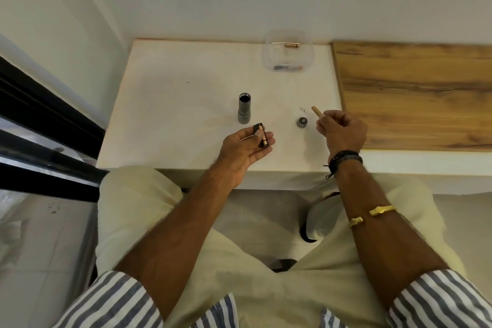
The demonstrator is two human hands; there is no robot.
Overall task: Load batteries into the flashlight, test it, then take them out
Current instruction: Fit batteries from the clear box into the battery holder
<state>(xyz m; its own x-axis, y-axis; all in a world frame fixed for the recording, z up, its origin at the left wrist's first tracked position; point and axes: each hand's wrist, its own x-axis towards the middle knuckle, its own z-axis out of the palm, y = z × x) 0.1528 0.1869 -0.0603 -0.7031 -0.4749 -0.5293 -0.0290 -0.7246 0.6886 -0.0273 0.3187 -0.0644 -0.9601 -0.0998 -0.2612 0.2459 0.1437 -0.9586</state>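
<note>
Batteries (292, 45) lie loose in the clear plastic tub (269, 60) at the white table's (173, 82) 1 o'clock. The flashlight body (244, 110) stands open end up at 12 o'clock of the left hand (245, 149), which grips the battery holder (261, 138). The right hand (343, 129) pinches one battery (316, 111), with the tail cap (301, 122) at its 9 o'clock.

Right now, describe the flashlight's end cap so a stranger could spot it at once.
Start at the white table, then find the right hand. Just left of it lies the end cap: a small, dark, round piece, far shorter than the upright grey flashlight body.
</note>
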